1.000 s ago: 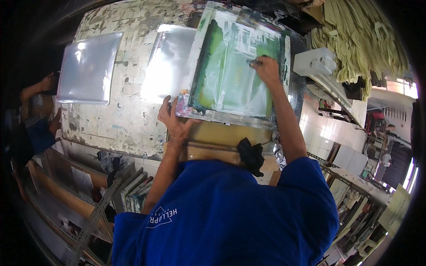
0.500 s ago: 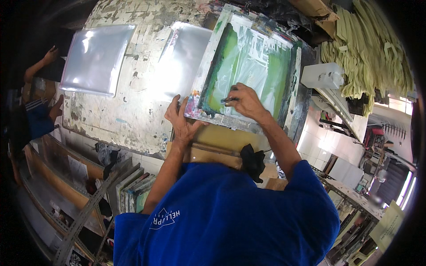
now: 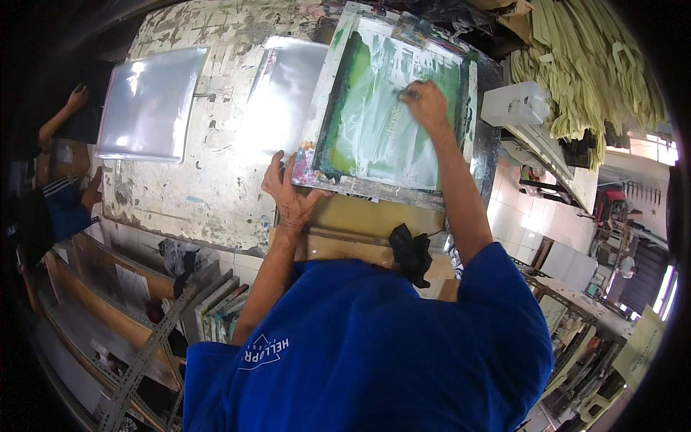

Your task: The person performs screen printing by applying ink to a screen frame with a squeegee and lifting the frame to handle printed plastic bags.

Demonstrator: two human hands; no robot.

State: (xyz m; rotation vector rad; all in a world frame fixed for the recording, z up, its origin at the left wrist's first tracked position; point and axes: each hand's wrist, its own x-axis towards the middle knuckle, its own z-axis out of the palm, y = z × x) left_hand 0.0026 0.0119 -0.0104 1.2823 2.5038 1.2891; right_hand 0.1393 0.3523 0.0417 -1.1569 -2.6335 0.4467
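Observation:
A silk-screen frame (image 3: pixel 307 153) lies tilted on the worktable, its green mesh (image 3: pixel 338 137) streaked with whitish film. Over the upper right part of the mesh is my right hand (image 3: pixel 427 104), fingers closed on a small dark object (image 3: pixel 407 94); it looks like a wad or pad, but most of it is hidden. At the frame's near left corner rests my left hand (image 3: pixel 289 198). Its fingers are spread upward, and the thumb reaches along the frame's near edge. A clear plastic sheet stack (image 3: pixel 284 97) lies just left of the frame, partly under it.
Another clear plastic stack (image 3: pixel 150 108) sits at the left of the paint-stained table (image 3: pixel 216 180). A translucent container (image 3: pixel 515 106) stands right of the frame, below hanging pale yellow strips (image 3: pixel 583 65). A black cloth (image 3: pixel 411 255) hangs at the near edge. Another person's hand (image 3: pixel 78 97) shows far left.
My right hand has moved up and right across the mesh, away from its near left part. Whitish streaks now spread over more of the near mesh. My left hand stays at the corner.

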